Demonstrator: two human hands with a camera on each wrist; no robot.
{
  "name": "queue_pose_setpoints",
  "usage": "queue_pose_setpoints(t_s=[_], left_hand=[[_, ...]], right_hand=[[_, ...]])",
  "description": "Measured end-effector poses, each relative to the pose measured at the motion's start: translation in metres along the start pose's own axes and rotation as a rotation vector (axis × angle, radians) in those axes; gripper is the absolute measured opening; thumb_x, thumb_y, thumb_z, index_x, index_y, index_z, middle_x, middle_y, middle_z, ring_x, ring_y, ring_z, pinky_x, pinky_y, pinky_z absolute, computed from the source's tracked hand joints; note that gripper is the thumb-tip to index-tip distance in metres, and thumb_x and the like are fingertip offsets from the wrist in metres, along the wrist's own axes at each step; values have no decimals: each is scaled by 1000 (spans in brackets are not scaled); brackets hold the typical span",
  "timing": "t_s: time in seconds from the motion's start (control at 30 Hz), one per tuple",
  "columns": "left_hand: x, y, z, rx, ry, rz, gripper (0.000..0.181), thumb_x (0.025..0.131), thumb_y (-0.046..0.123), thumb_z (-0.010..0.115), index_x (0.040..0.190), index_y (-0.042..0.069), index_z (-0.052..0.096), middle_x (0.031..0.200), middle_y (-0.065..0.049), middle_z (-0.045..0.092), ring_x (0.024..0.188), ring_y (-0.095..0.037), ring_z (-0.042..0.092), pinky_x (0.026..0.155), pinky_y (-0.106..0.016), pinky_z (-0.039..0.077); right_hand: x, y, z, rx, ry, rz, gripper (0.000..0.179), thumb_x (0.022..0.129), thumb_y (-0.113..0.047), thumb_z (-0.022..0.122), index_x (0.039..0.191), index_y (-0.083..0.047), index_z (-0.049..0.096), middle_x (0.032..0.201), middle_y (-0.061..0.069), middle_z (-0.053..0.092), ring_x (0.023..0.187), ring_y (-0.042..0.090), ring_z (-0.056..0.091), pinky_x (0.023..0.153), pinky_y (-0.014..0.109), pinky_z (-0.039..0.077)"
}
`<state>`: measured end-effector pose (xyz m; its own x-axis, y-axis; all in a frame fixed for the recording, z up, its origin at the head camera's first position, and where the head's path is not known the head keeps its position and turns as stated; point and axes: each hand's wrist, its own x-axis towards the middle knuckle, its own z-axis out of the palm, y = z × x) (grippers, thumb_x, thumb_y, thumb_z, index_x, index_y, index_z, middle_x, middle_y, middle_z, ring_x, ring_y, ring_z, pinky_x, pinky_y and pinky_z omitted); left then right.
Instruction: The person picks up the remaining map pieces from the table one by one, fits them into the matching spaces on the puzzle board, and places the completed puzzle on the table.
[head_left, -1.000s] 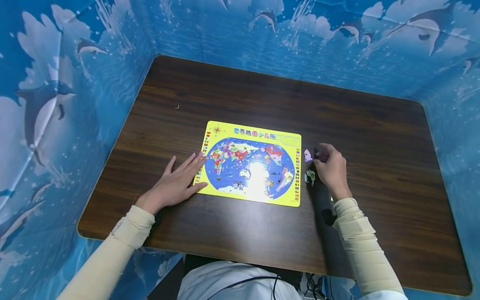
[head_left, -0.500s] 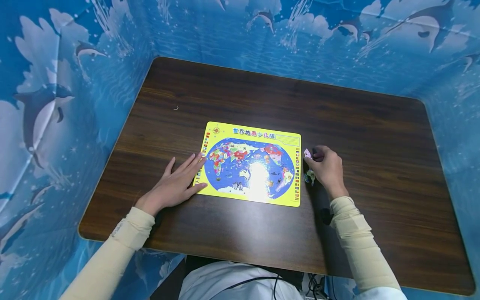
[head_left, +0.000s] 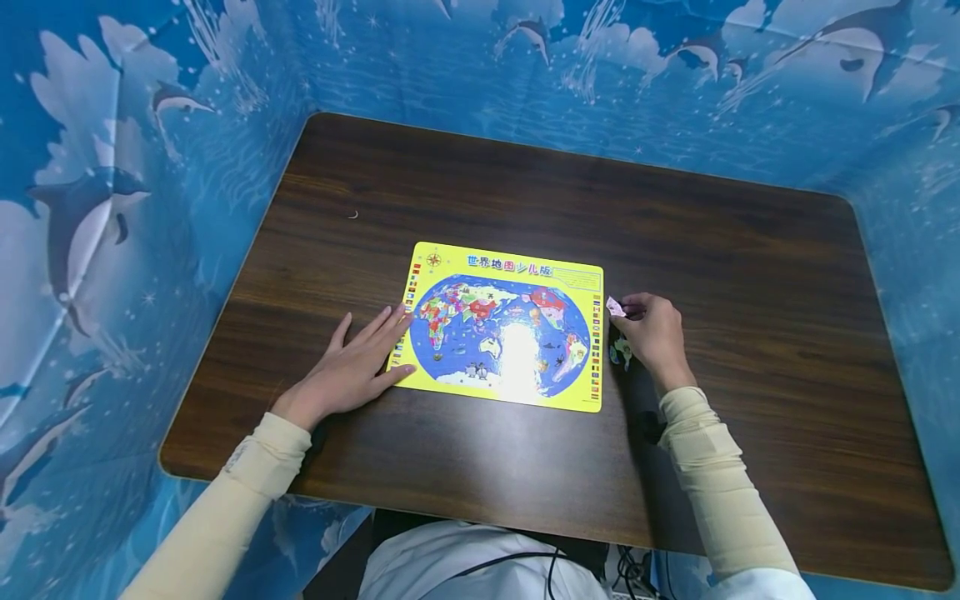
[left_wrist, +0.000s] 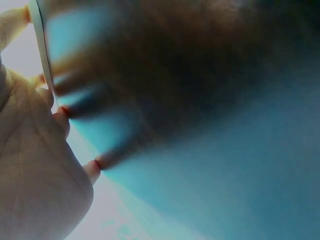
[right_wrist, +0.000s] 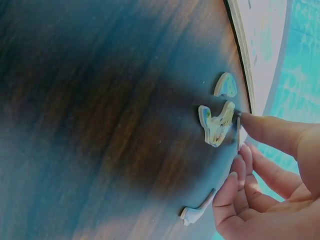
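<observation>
A yellow-rimmed world map puzzle board [head_left: 577, 403] lies flat mid-table. My left hand [head_left: 347, 367] rests with spread, straight fingers on its left edge; in the left wrist view the fingertips meet the board's edge. Just off the right edge, my right hand [head_left: 657, 335] pinches a small pinkish-white puzzle piece [head_left: 615, 306] between thumb and fingers. That piece appears nearly edge-on in the right wrist view. Below the hand lies a green and white puzzle piece [right_wrist: 218, 127], with a smaller piece [right_wrist: 226, 85] beside it. A curved piece [right_wrist: 197, 209] is near the curled fingers.
The dark wooden table [head_left: 465, 192] has rounded corners. A tiny pale curved bit [head_left: 353, 215] lies at its back left. Blue dolphin-print cloth [head_left: 465, 83] surrounds the table. Black cables [head_left: 630, 571] hang by the front edge. Strong glare covers part of the map.
My right hand has moved a little left and taken the pinkish-white piece into a pinch, turning it slightly toward the board. The left hand has stayed in place.
</observation>
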<state>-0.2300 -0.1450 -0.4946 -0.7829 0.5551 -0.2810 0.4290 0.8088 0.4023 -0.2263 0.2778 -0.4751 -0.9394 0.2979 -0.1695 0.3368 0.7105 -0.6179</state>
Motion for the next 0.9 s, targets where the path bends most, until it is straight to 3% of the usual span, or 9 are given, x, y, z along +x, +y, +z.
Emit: queue_pose_setpoints(t_s=[0.27,0.43,0.53,0.67,0.9], left_hand=[[-1,2,-1,-8,5,6,80,96,51,51,157,17,12,162,-3,8,149,-25,2,111,-64,-8],[-2,2,-1,-8,11,7,80,96,51,51,157,18,12,162,-2,8,149,-25,2,112,-63,-7],[-1,1,0,-9,10,8,80,96,52,51,157,18,12,163,-2,8,149,-24,2,112,-63,-8],[-1,0,1,-10,3,6,80,96,54,50,157,19,11,163,-1,7,149,-24,2,111,-63,-8],[0,0,-1,-2,-9,1,81,96,55,48,157,19,10,163,-1,6,149,-23,0,111,-63,-7]], right_hand=[[7,15,9,-37,20,8,26,91,-14,69,112,0,67,103,16,63,86,29,59,60,31,50],[20,42,22,-36,58,-42,22,89,-17,71,108,-7,66,99,10,63,83,25,59,69,37,54],[22,48,24,-12,56,-54,23,89,-19,72,106,-7,64,97,10,63,84,26,59,71,38,54],[16,43,21,-15,71,-79,23,90,-25,70,104,-7,66,94,9,65,80,25,58,66,35,53],[-9,-1,-1,67,91,-91,26,93,-21,66,112,-3,70,101,15,68,84,26,60,70,35,50]])
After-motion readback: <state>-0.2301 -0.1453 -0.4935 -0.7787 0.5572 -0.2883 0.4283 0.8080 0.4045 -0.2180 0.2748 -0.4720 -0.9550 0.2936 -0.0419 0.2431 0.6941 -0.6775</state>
